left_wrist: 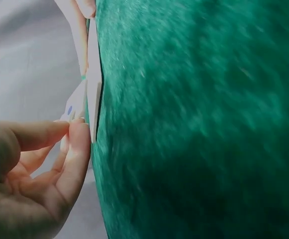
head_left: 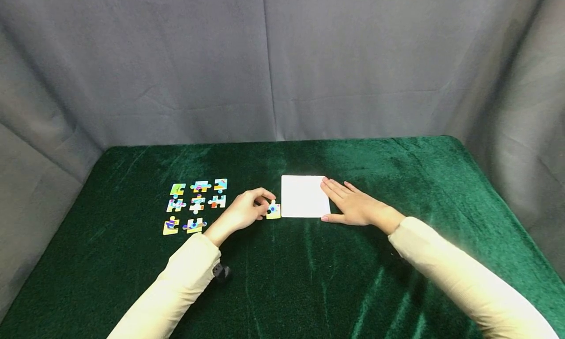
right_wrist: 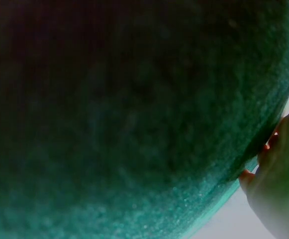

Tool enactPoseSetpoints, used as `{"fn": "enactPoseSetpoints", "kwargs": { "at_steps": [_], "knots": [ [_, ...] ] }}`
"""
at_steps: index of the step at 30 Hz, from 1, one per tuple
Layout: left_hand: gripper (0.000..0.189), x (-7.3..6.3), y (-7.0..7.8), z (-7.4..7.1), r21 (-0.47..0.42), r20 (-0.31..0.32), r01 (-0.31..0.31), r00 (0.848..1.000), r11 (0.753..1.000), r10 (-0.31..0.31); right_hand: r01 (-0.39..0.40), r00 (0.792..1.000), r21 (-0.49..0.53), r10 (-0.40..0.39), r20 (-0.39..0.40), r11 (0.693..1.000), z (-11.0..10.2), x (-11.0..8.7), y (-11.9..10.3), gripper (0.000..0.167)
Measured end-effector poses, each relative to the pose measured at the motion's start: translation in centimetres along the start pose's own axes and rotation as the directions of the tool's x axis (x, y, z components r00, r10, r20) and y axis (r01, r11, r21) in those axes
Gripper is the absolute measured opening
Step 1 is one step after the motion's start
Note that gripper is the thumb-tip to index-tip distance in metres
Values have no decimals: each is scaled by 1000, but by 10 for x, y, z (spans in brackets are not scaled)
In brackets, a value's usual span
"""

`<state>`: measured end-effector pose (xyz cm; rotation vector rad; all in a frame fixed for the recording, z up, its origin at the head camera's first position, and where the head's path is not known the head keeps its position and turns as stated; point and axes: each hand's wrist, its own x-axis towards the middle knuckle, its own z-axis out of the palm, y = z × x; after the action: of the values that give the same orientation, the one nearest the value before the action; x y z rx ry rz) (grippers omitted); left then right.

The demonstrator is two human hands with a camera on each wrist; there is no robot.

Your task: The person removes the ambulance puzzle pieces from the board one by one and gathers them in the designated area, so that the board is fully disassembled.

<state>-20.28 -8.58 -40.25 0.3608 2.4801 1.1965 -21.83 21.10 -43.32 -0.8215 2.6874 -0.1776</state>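
Note:
My left hand (head_left: 249, 209) pinches a small colourful jigsaw piece (head_left: 273, 211) between thumb and fingertips, close by the left edge of a white square board (head_left: 303, 196). In the left wrist view the thumb and forefinger meet at the piece (left_wrist: 75, 104), beside the board's thin edge (left_wrist: 94, 84). On the board's right edge rests my right hand (head_left: 353, 204), fingers straight and spread, thumb near the lower right corner. The right wrist view catches only part of that hand (right_wrist: 278, 179) at its right side.
Several bright jigsaw pieces (head_left: 197, 205) lie in loose rows on the left of the green velvet tablecloth (head_left: 282, 280), beyond my left forearm. A grey curtain (head_left: 282, 64) hangs behind the table. A small black device (head_left: 219, 270) sits at the left wrist.

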Motion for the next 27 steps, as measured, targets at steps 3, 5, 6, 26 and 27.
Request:
{"fn": "enactPoseSetpoints", "kwargs": {
  "at_steps": [3, 5, 6, 26, 27],
  "knots": [
    [27, -5, -7, -4, -3, -5, 3, 1000, 1000, -3, 2, 1000, -3, -2, 3, 1000, 1, 1, 0, 89],
    [27, -7, -13, -8, -10, -10, -3, 1000, 1000, 3, 2, 1000, -2, -2, 2, 1000, 1, 0, -1, 88],
    [27, -9, -15, -10, -17, -10, -4, 1000, 1000, 4, 2, 1000, -1, -2, 2, 1000, 1, 0, -1, 88],
    [29, -35, -49, -48, -18, -20, 32, 999, 999, -32, 13, 1000, 6, -13, -8, 1000, -1, -1, 0, 87],
    [29, -36, -50, -50, -15, -23, 33, 999, 999, -33, 12, 1000, 5, -12, -5, 1000, -1, -1, 0, 88]
  ]
}}
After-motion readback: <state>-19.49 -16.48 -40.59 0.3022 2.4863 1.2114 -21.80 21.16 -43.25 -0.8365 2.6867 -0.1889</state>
